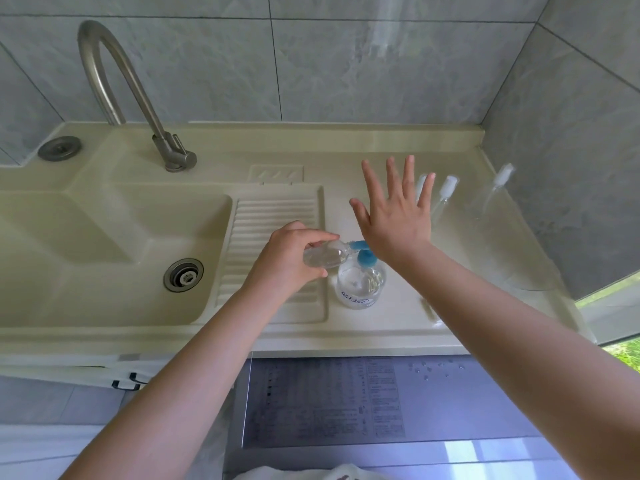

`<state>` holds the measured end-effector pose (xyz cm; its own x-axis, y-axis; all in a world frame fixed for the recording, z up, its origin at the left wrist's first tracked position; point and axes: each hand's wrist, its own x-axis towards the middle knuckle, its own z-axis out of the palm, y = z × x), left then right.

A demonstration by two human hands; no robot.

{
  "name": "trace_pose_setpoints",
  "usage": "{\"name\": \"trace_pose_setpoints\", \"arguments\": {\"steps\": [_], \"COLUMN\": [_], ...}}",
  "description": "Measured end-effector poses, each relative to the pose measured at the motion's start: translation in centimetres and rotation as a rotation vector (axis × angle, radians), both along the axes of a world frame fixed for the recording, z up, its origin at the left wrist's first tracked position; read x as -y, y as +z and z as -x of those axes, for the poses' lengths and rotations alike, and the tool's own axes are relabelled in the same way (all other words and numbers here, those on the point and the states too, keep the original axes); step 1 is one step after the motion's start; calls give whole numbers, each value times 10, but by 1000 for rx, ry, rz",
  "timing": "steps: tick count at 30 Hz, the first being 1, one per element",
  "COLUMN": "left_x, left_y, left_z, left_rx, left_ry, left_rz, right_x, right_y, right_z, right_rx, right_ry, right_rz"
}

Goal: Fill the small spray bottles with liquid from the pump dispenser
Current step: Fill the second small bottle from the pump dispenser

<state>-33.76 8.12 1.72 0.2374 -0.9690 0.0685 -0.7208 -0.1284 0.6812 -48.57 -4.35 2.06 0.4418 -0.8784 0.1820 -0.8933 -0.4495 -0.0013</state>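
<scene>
Mid-fill, by the look of it. Left hand (291,258) curled round a small bottle (323,257), tilted nearly flat, its mouth touching the blue spout of the dispenser (360,282). Right hand (394,216) over the pump head, fingers straight and spread, gripping nothing; heel of the palm appears to sit on the pump top, contact not certain. Some clear liquid seemingly in the held bottle, level hard to read. Behind and right of the dispenser, capped bottles (446,192) standing on the surface (381,327), one more (498,185) further right near the wall; full or empty impossible to tell. Likely several fills left.

Just left of the dispenser, the ribbed drainboard (273,216), then the sink (104,237), faucet (114,81) behind it. Front lip of the surface close below the dispenser; open room right of it, narrowing toward the tiled wall and window corner.
</scene>
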Motion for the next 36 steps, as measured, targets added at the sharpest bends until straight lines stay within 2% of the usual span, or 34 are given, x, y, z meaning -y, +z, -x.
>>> {"name": "trace_pose_setpoints", "arguments": {"steps": [4,7,11,17,25,29,36], "left_x": [1,-1,-1,3,2,2,1], "left_y": [-1,-3,-5,-4,-1,0,-1], "left_z": [1,1,0,4,4,5,3], "left_rx": [-3,-20,-23,-14,-4,-7,-32], "left_ry": [-4,-2,-1,-14,-10,-11,-9], "left_rz": [-7,-10,19,14,23,13,14], "right_x": [-5,-5,-3,-7,-1,-1,6], "right_y": [-14,-7,2,-16,-3,-15,4], "right_z": [-1,-2,-2,-4,-3,-2,-3], "right_rx": [40,0,50,82,102,144,51], "right_ry": [-41,-12,5,11,2,-8,51], "right_rz": [-125,-49,19,-77,-50,-130,-8]}}
